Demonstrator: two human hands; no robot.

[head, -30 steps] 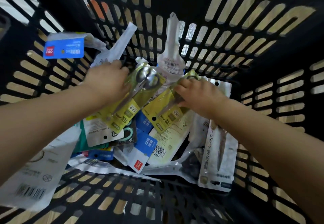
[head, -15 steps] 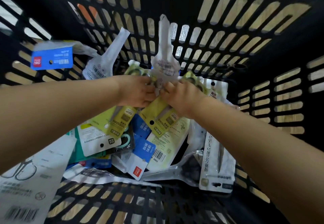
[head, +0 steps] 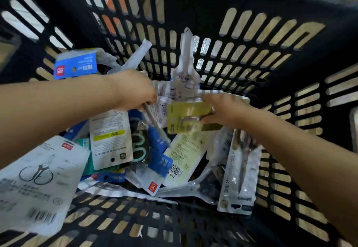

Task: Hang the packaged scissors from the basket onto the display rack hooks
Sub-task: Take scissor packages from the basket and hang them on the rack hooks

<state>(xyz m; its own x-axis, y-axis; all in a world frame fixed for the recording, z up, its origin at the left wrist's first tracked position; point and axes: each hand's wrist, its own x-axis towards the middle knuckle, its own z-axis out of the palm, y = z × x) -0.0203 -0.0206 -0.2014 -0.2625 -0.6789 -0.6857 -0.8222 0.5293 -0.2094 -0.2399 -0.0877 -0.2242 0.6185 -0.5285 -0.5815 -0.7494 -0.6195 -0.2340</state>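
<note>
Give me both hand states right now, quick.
Left hand: fingers curled round a thin scissors pack.
Right hand: pinching the yellow scissors pack, lifted above the pile.

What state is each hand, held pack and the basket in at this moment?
left hand: grips a thin pack, seen edge-on
thin pack: lifted, tilted
right hand: grips the yellow scissors pack
yellow scissors pack: raised, lying sideways
basket: holds many loose packs

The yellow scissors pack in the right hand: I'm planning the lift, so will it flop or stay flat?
The yellow scissors pack looks like flat card, so likely stiff. The right hand holds one end and it juts out unbent. Its glossy face may be slippery.
</note>
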